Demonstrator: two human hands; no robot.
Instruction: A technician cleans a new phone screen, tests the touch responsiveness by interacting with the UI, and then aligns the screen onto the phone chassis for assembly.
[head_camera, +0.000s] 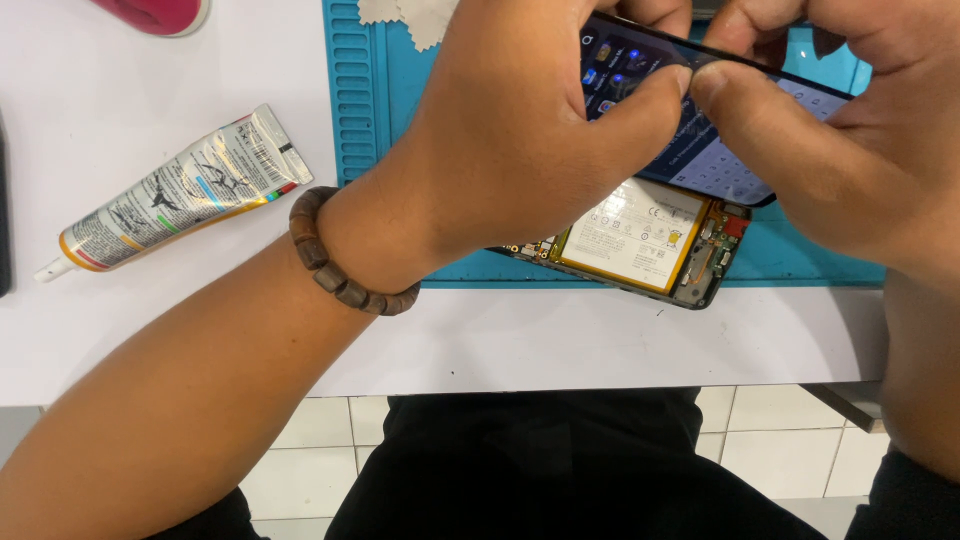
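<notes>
Both hands meet over a lit phone screen panel (690, 130), lifted at a tilt above the opened phone body (640, 245). The left hand (510, 140) closes its grip on the panel's near edge, thumb tip pressed on top, and the right hand (830, 150) pinches the same edge, its thumb tip touching the left thumb. The panel is on and shows icons and a keypad.

Directly beneath the grip lies the opened phone body, its shell holding a yellow-edged battery (635, 235) and, at its right end, small boards and connectors. It rests on a blue repair mat (365, 110), overhanging the mat's near edge onto the white desk (560, 340).

Left of the grip, well apart from it, a squeeze tube of adhesive (175, 190) lies on the desk with its nozzle pointing away from the mat. A wooden bead bracelet (330, 265) circles the left wrist. Beyond the grip, a pale cloth (415, 15) sits on the mat's far edge.
</notes>
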